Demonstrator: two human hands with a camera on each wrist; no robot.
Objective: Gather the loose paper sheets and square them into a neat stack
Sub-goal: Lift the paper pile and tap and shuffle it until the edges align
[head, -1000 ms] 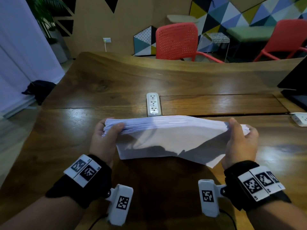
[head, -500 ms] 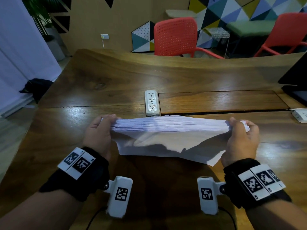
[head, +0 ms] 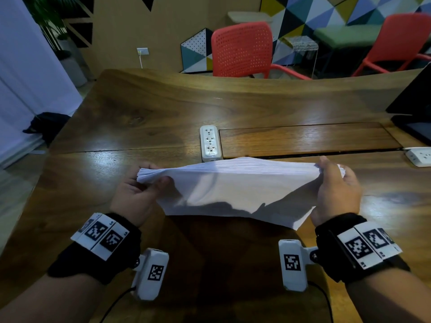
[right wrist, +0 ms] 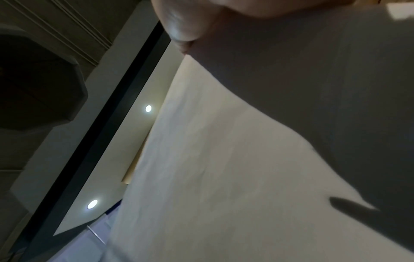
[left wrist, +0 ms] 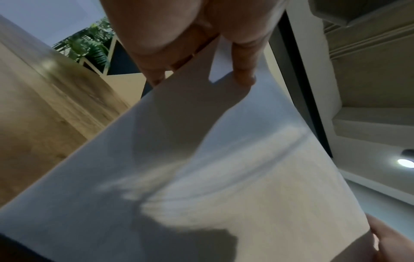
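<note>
Matt white paper sheets (head: pixel 233 183) over a glossy, dark-grained wooden table (head: pixel 140 113).

Beyond the fingertips stretches a dark polished wooden table (head: pixel 144 108) with a white power strip (head: pixel 209 143). Farther off stand two red perforated plastic chairs (head: pixel 242 48), a tan wall with coloured triangle panels (head: pixel 303 10), and round ceiling spotlights (right wrist: pixel 148 108).

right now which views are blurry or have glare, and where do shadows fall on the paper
Head view: sharp, wide-angle bend, glare patches on the table, shadow across the paper stack's lower half. Left wrist view: soft blur, finger shadows on the sheets. Right wrist view: dim, blurred, ceiling lights flaring.
</note>
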